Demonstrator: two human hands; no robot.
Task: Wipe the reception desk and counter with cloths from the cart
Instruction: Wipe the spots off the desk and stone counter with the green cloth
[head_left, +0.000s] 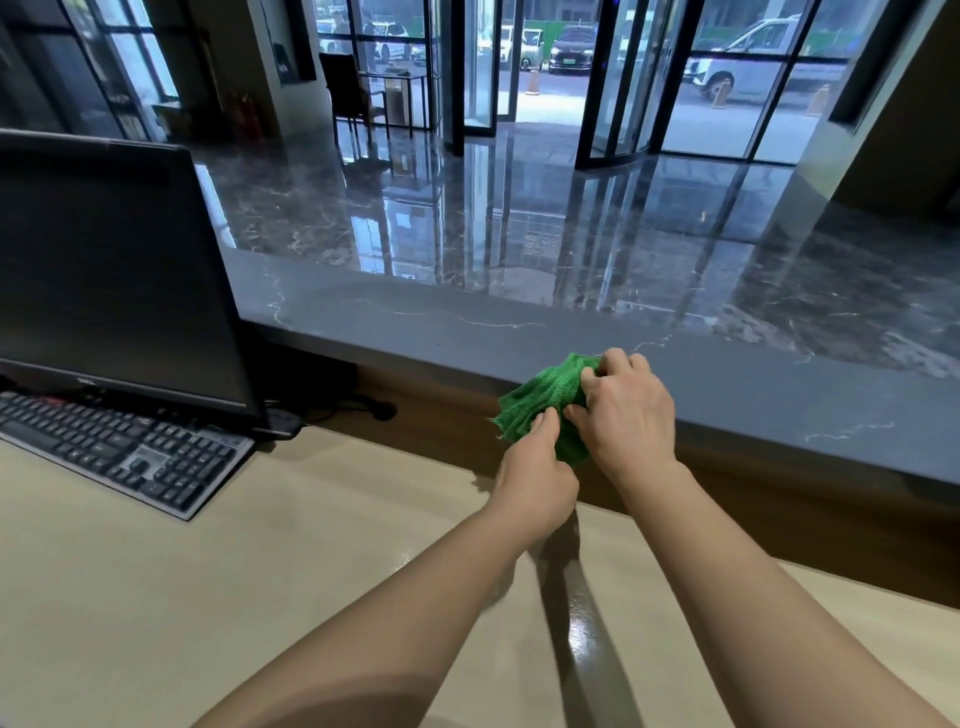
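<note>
A crumpled green cloth (540, 402) is held in the air between both hands, over the near edge of the raised grey marble counter (415, 322). My left hand (537, 467) pinches its lower edge from below. My right hand (626, 410) grips its upper right part, fingers curled into the fabric. Below them lies the cream lower desk (208, 597), glossy with a reflection of my arms. The cart is not in view.
A black monitor (114, 280) stands at the left on the desk, a black keyboard (124, 452) in front of it and cables (363, 405) behind. A brown wooden riser (779, 493) joins desk and counter. Beyond are the lobby floor and glass doors.
</note>
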